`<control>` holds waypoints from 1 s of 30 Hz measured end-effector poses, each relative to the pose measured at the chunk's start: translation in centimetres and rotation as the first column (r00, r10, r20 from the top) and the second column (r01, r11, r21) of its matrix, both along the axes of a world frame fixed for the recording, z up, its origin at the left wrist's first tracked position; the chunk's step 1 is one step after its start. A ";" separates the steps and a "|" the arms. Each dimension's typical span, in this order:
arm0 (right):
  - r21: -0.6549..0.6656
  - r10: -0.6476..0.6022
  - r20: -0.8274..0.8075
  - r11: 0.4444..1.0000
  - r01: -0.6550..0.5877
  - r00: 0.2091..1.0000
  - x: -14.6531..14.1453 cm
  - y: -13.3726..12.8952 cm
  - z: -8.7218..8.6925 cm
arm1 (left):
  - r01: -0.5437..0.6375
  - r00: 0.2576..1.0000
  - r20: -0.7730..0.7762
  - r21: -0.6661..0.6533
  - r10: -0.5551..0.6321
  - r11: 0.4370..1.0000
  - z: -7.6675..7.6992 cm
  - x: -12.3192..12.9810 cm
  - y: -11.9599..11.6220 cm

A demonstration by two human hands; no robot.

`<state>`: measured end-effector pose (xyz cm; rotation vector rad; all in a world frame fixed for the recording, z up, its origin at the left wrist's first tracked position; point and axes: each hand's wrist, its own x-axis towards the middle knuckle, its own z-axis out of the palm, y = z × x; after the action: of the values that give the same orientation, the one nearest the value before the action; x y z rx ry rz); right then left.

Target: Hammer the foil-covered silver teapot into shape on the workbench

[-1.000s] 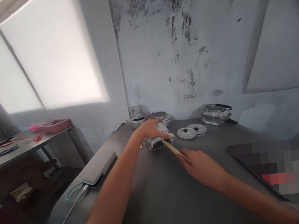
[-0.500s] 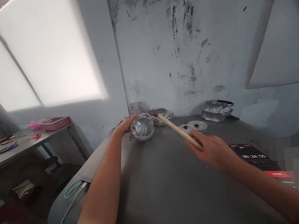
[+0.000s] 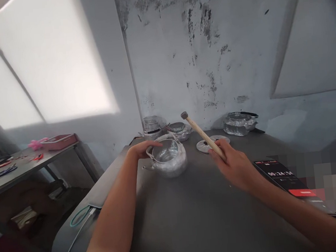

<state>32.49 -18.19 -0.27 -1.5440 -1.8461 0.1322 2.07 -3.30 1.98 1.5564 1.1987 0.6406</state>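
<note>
A dented silver metal kettle (image 3: 173,163) without its lid stands on the grey table, its mouth facing up and toward me. My left hand (image 3: 144,148) grips it at the left of its rim, near the handle; the fingers reach over the edge. In my right hand (image 3: 229,159) is a hammer (image 3: 200,132) with a pale wooden handle, its small dark head raised up and to the left, clear of the kettle. Two round metal lids (image 3: 202,146) lie flat behind the hammer, partly covered by it and my right hand.
Behind the kettle are a perforated metal pot (image 3: 151,123) and a crumpled metal vessel (image 3: 180,128). A dented pan (image 3: 239,124) stands at the back right. A phone (image 3: 282,176) showing a timer lies at right. On a side table sits a pink basket (image 3: 59,142).
The kettle has come down and nearer, turning from mouth toward me to more upright. The hammer head has lifted away from beside the kettle's rim.
</note>
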 end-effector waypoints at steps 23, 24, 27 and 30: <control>-0.364 -0.007 -0.505 0.909 -0.205 0.863 -1.2 0.0 -0.8 | 0.691 0.528 -0.790 0.185 -0.313 0.699 6.2 6.4 -5.0; -0.361 -0.010 -0.511 0.910 -0.204 0.860 -1.2 0.0 -0.8 | 0.687 0.521 -0.806 0.200 -0.282 0.698 6.5 6.6 -5.4; -0.356 -0.005 -0.522 0.910 -0.212 0.853 -1.3 -0.1 -0.6 | 0.672 0.567 -0.793 0.289 -0.223 0.682 6.7 7.9 -6.8; -0.341 0.005 -0.524 0.915 -0.215 0.852 -1.3 -0.2 -0.6 | 0.636 0.568 -0.809 0.315 -0.151 0.704 5.8 9.7 -7.5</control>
<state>31.19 -18.44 -0.86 -1.4601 -1.5218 0.9324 11.81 -10.79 7.78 2.7237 1.1444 -0.0223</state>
